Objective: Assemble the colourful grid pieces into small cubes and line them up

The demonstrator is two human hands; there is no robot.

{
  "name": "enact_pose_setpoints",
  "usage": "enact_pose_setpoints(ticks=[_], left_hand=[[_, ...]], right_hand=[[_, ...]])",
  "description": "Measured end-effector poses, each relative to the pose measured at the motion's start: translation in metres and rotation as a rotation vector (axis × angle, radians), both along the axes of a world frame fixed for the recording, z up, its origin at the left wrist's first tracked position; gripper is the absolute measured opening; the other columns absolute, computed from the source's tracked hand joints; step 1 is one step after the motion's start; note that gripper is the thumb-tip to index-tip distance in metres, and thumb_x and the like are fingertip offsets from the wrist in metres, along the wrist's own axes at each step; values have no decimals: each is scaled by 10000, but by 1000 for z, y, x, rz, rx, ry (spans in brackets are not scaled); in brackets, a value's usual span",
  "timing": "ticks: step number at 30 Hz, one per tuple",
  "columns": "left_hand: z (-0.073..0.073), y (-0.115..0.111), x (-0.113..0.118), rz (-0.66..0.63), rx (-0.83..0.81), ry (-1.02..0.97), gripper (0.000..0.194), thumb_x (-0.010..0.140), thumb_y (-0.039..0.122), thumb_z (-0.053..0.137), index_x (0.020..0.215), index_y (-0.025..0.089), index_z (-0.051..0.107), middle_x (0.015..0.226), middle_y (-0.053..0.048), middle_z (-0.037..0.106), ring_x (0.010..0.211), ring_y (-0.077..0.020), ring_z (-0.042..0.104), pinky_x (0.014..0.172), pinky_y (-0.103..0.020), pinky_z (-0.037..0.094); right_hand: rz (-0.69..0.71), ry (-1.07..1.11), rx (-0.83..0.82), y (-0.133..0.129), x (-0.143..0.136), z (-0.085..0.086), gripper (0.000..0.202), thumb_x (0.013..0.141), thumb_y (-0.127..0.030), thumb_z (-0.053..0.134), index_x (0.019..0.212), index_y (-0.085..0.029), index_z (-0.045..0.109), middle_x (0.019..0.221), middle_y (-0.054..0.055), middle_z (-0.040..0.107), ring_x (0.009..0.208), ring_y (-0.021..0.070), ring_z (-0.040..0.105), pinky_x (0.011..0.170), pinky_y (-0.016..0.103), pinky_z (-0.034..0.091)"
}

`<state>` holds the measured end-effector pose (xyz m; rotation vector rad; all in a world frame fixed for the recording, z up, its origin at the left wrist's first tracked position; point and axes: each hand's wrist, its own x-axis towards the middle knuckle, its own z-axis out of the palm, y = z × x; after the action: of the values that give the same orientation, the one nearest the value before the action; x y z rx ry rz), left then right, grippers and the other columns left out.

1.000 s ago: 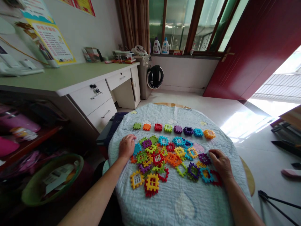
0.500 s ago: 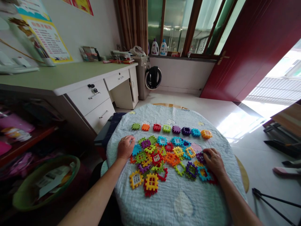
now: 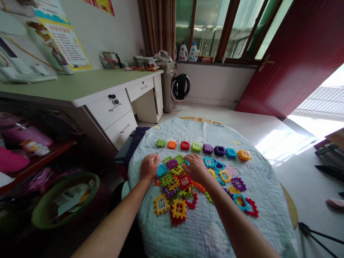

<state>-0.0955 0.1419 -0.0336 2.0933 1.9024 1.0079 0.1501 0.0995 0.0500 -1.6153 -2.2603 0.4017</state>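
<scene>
A single camera serves this room, worn on the person's head, facing forward and tipped down over the near edge of the cloth-covered table (image 3: 188, 234). Forearms enter from seven and five o'clock; the left hand (image 3: 149, 167) and right hand (image 3: 196, 166) show near the middle, fairly close to the lens. The view runs wide, reaching the desk (image 3: 94, 82) at ten, the washing machine (image 3: 168, 87) at twelve, the window (image 3: 209, 25) at one, the red door (image 3: 290, 61) at two, farther off.

I see a round wooden table (image 3: 290, 205) under a pale blue cloth (image 3: 264, 181), bearing eight toothed tiles (image 3: 196, 147) in a row above a jumbled pile (image 3: 185, 181)
</scene>
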Motion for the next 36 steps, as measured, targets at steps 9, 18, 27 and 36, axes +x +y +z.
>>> enact_pose_setpoints(ticks=[9,18,27,36], left_hand=[[-2,1,0,10,12,1,444,942,392,309,804,188,678,974,-111,709,965,-234,622,933,-370,456],[-1,1,-1,-3,-4,5,462,939,421,291,797,188,664,979,-111,709,966,-243,623,926,-372,459],[0,2,-2,-12,-1,24,456,927,422,296,775,191,659,947,-104,711,950,-238,626,924,-363,458],[-1,3,-2,-6,0,36,469,920,430,295,781,179,666,975,-121,709,965,-252,620,930,-381,452]], right_hand=[[72,-151,-191,13,-56,-18,445,843,-329,536,1276,-226,516,1275,116,552,1157,278,460,943,435,345],[-26,-87,-23,3,-38,-11,352,755,-438,653,1017,-203,632,1026,82,567,1014,255,477,885,382,373],[-336,142,129,-29,87,-25,425,783,-458,635,1126,-207,645,1030,77,593,935,233,539,869,387,415],[-437,127,152,-69,135,-39,417,741,-442,624,1083,-205,652,1064,87,608,982,256,556,894,415,429]])
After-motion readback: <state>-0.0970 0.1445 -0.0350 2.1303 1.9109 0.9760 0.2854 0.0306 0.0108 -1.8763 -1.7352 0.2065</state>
